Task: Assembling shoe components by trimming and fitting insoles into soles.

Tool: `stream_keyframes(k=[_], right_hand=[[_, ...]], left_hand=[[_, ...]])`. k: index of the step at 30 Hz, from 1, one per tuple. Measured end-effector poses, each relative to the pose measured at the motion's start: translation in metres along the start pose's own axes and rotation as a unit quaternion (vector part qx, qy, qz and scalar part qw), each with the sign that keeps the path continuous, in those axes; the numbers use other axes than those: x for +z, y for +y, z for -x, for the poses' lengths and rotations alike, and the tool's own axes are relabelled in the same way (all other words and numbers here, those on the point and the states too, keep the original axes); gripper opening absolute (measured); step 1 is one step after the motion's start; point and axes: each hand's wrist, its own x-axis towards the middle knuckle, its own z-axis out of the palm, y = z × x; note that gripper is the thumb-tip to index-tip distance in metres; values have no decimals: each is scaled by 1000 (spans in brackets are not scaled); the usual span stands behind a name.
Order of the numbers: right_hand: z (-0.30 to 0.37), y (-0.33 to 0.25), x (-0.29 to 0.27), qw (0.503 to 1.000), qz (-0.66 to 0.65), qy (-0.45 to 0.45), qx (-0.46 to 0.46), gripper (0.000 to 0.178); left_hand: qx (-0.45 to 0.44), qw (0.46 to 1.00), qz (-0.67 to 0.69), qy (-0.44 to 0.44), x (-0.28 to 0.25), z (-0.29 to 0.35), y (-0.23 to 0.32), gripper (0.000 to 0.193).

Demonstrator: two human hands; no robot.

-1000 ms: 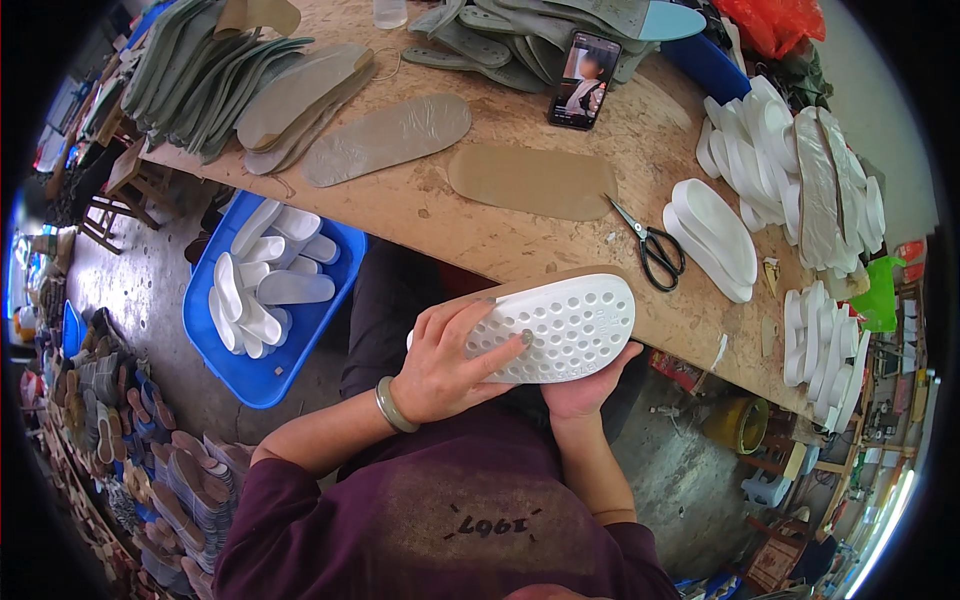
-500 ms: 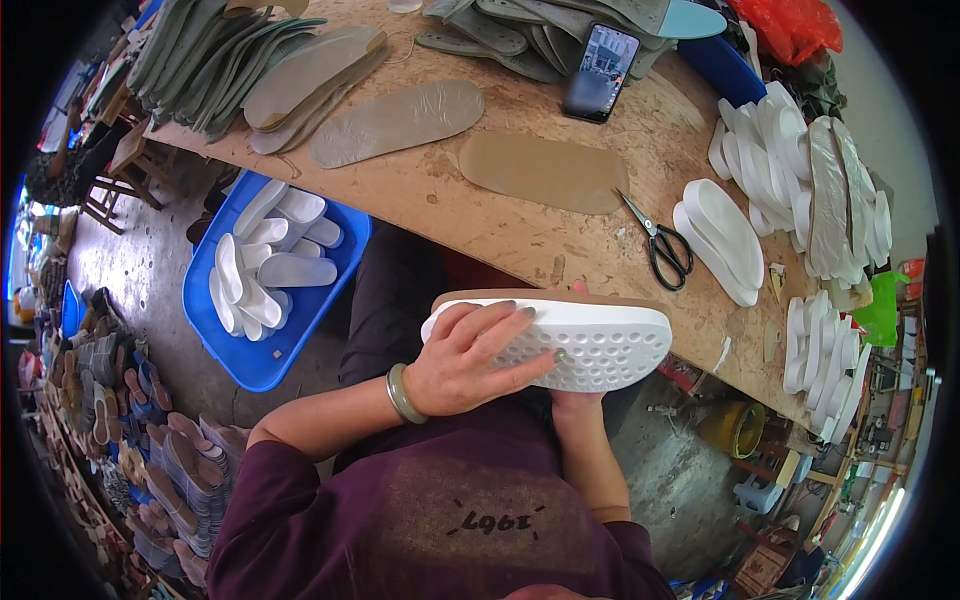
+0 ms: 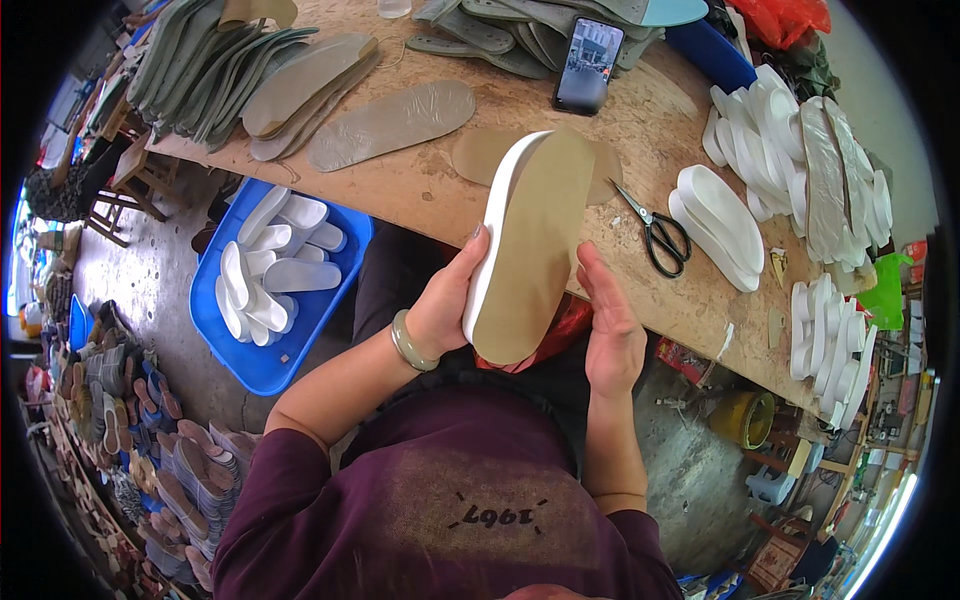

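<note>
- The white sole (image 3: 491, 245), with a tan insole (image 3: 540, 245) laid over its upper face, is held above the near edge of the table (image 3: 420, 192), between the two hands; its far end leans a little right
- The left grip (image 3: 447, 305) is clasped around the sole's near left side, thumb along the white wall; the right grip (image 3: 612, 335) is released, fingers straight and palm turned toward the right edge; whether its fingertips touch there I cannot tell
- The step in hand looks like matching insole to sole; white rim shows down the left side, with a shaded strip toward the far end, so the fit there may not be snug; whether glue joins them cannot be told
- The next move seems to call for a steady left grip, while the right one evens the right edge and presses along it; a sideways push could skew the insole
- A flat tan sheet (image 3: 478, 160) lies beyond, partly hidden by the held sole; scissors (image 3: 650, 222) rest at its right end; a pair of white soles (image 3: 718, 230) lies farther right
</note>
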Motion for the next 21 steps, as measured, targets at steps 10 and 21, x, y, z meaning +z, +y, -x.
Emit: stream_keyframes(k=[10,21], right_hand=[[-6,-12,-10,825,503,-186,-180,63],[-12,-2,17,792,560,-178,-165,66]], left_hand=[[-61,997,-36,5,2,-15,-11,57],[-117,949,-282,-75,-4,-52,52,60]])
